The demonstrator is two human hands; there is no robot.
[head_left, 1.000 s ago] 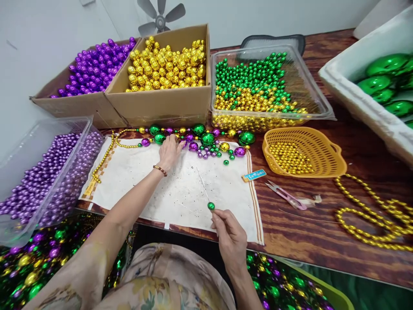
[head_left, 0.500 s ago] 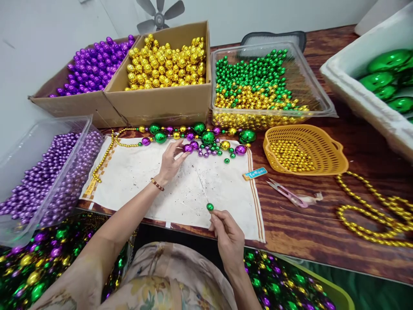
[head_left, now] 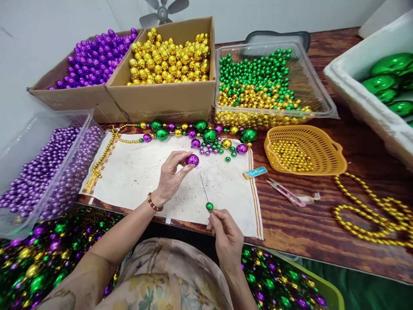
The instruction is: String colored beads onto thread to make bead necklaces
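Observation:
Between thumb and fingertips, my left hand point(head_left: 170, 177) grips a large shiny purple bead point(head_left: 192, 160) above the white cloth. A long thin needle point(head_left: 203, 184) slants up toward that bead, its tip at or very near the bead's lower edge; I cannot tell if it has entered. My right hand point(head_left: 226, 234) pinches the needle's lower end, where a green bead point(head_left: 209, 206) is threaded against the fingertips. Beyond the hands lie strung beads in purple, green and gold, including a big green bead point(head_left: 210, 136), with several small loose beads beside them.
Boxes of purple beads point(head_left: 97, 58) and gold beads point(head_left: 171, 56) stand behind. Around the white cloth point(head_left: 135, 172) are a tub of lilac beads point(head_left: 48, 163), a yellow basket point(head_left: 322, 155), thread snips point(head_left: 287, 192) and a gold bead strand point(head_left: 355, 232).
My left hand has picked the purple bead from beside the strung beads and brought it nearer, to the needle's tip. My right hand stays nearly still with the needle and green bead.

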